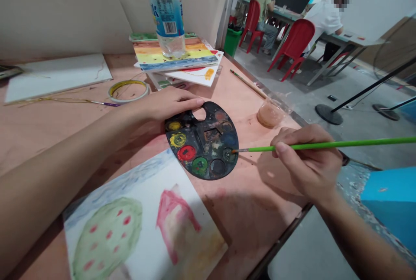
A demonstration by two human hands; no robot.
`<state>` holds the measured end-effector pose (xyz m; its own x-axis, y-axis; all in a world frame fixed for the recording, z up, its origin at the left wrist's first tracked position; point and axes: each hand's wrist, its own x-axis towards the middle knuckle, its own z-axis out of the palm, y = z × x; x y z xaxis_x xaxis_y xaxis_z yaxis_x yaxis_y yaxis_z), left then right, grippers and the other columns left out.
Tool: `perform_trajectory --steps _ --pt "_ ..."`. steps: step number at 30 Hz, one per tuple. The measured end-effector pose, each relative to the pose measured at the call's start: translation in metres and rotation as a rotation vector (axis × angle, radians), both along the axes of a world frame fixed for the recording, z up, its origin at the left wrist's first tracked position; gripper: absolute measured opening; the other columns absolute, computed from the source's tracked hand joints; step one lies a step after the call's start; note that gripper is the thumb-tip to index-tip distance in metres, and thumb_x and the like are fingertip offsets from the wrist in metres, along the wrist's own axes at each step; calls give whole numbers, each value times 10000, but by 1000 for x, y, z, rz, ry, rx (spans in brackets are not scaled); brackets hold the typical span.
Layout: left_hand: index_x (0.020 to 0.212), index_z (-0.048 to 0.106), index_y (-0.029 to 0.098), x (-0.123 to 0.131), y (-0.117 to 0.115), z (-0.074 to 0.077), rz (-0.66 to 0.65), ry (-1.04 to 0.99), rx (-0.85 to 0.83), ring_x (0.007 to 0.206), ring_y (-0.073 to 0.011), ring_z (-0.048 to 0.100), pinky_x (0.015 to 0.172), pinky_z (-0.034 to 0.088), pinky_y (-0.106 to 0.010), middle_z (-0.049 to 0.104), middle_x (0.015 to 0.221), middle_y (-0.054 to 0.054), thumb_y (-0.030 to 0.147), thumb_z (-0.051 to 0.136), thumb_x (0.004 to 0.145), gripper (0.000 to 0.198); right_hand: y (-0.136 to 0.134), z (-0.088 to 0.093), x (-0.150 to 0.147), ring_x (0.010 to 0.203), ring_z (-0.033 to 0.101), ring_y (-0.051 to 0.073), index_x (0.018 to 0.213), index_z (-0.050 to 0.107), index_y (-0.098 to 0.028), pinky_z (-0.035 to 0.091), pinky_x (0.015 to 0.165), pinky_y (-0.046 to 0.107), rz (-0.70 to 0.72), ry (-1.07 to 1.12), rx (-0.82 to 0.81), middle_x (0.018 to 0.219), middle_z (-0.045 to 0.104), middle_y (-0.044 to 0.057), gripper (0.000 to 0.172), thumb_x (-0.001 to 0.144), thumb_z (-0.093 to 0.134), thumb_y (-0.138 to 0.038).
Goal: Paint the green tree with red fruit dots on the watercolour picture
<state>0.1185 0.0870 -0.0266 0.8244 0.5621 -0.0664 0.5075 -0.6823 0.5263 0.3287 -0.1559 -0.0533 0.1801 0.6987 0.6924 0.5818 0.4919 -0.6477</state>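
Note:
My right hand (pixel 307 158) is closed round a green-handled paintbrush (pixel 320 144), held almost level. The bristles touch, or hover just over, a dark well at the right side of a black paint palette (pixel 211 135). My left hand (pixel 173 101) grips the palette's far left edge, a finger by the thumb hole and the others partly hidden. Yellow, red and green paint fill wells along the near rim. Below the palette lies a painting (pixel 152 215) with a red-spotted green tree, a pink house outline and a blue strip of sky.
A clear plastic cup (pixel 270 113) stands near the table's right edge, beside another brush (pixel 248 84). Behind the palette, a water bottle (pixel 169 15) stands on stacked paintings (pixel 195 54). A tape roll (pixel 128 90) and white board (pixel 61 76) lie left. People sit at farther tables.

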Motion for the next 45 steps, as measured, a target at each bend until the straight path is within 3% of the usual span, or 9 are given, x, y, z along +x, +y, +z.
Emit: perform_trajectory --steps 12,17,23,28,33,41,45 --pt "1303 664 251 3 0 6 -44 124 84 1151 -272 601 997 413 -328 680 1290 -17 637 333 890 655 -4 7 -9 567 581 149 818 603 -235 481 574 335 59 8 -62 665 570 -32 197 824 609 -38" --pt "1316 653 273 4 3 4 -49 115 87 1139 -259 603 994 408 -311 690 1269 -6 636 337 895 640 -4 3 -4 587 583 172 823 619 -239 498 567 365 -12 22 -23 690 579 -11 167 834 636 -73" --pt "1246 700 243 4 2 6 -26 126 83 1139 -273 606 987 412 -329 696 1254 -22 682 315 871 694 -3 9 -11 563 580 146 821 619 -226 480 565 344 83 22 -68 672 557 -29 206 827 603 -21" --pt "1225 712 243 4 2 6 -43 114 99 1146 -265 605 986 408 -317 697 1257 -20 668 317 877 677 -4 9 -7 560 585 149 798 612 -233 500 566 342 17 29 -37 651 563 -31 172 829 637 -66" --pt "1261 692 267 3 5 2 -56 101 88 1146 -267 606 993 408 -321 695 1265 -12 669 325 885 661 -2 11 -12 642 635 172 837 620 -234 513 574 339 12 -81 -53 719 620 -10 164 833 653 -73" --pt "1299 667 276 3 3 4 -43 123 108 1137 -269 613 987 401 -319 692 1269 -6 678 318 889 672 -6 19 -13 545 544 134 839 569 -237 456 524 317 77 -155 -87 649 529 -38 198 826 630 -50" --pt "1289 673 266 3 3 4 -55 125 117 1146 -273 613 991 403 -327 691 1277 -13 665 320 892 665 -7 23 -19 549 549 125 866 574 -229 453 507 298 97 -178 -97 673 557 -36 195 828 647 -52"
